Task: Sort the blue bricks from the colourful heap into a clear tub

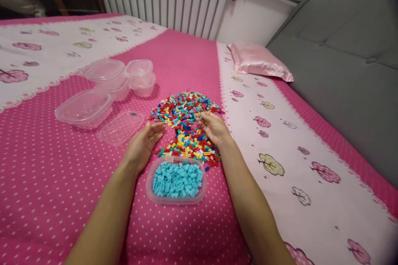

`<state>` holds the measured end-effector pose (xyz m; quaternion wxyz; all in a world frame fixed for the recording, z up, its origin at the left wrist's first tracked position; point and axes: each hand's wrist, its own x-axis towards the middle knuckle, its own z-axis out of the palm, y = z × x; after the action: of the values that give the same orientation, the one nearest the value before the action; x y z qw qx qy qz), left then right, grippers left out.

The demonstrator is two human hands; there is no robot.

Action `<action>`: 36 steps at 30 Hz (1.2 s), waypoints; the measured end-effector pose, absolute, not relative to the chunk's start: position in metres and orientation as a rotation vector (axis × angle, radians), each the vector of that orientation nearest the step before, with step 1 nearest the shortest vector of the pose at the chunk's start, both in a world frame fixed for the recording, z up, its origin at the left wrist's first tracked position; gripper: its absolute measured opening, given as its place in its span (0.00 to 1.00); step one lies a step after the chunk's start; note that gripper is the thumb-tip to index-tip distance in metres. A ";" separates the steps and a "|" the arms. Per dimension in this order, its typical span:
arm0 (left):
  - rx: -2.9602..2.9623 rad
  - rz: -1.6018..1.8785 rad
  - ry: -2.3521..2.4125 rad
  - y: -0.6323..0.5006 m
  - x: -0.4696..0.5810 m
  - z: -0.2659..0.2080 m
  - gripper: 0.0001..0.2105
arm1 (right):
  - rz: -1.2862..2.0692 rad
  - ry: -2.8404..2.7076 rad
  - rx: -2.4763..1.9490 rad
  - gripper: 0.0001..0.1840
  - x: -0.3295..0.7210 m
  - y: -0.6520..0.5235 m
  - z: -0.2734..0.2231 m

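I'm seeing blue bricks (177,180) in tub (176,201), mixed pile (189,105) remaining, left fingers (155,127) half-spread, empty, right fingers (208,118) curled, hold unclear.

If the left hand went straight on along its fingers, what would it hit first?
Most likely the left side of the upper heap of mixed toy bricks, just beyond the left hand; whether it is low enough to touch them is hard to tell.

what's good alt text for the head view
A person's left hand and right hand are at a pile of small multicoloured bricks on a pink polka-dot bedspread, beyond an open tub of light-blue bricks; more clear containers stand at left.
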<state>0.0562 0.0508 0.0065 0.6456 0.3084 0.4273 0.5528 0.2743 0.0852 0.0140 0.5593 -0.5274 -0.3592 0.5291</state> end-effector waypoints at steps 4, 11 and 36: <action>0.691 1.255 0.984 0.051 0.056 0.007 0.15 | 1.416 -0.588 -1.068 0.06 0.279 0.086 0.022; 0.676 1.249 0.975 0.051 0.056 0.008 0.15 | 0.829 -1.432 -1.556 0.15 0.273 0.085 0.006; 0.690 1.258 0.965 0.050 0.059 0.007 0.15 | 0.376 -1.887 -1.902 0.19 0.280 0.078 0.011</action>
<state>0.0595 0.0499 0.0074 0.6491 0.3036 0.4246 0.5534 0.2795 0.0784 0.0115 0.2163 -0.6865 -0.6809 0.1355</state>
